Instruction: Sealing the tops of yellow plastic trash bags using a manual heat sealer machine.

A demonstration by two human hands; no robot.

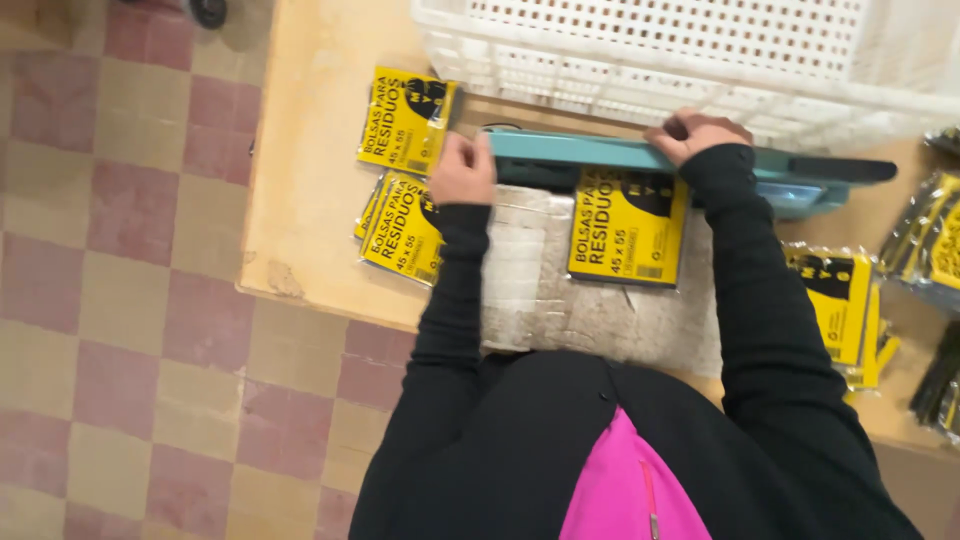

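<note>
A teal bar-shaped sealing machine (pixel 640 160) lies across the wooden table (pixel 300 200). My left hand (pixel 464 168) rests on the left end of its lowered arm. My right hand (pixel 694 132) presses down on the middle of the arm. A yellow-and-black plastic packet (pixel 628 228) lies flat between my arms, its top edge under the teal arm, on a pale worn pad (pixel 540 290). Both sleeves are black.
A white perforated plastic crate (pixel 700 50) stands behind the machine. Several yellow packets lie at the left (pixel 405 120) and a pile at the right (pixel 840 300). Dark bags sit at the far right (pixel 935 240). The table's left edge drops to a checkered tile floor (pixel 130 300).
</note>
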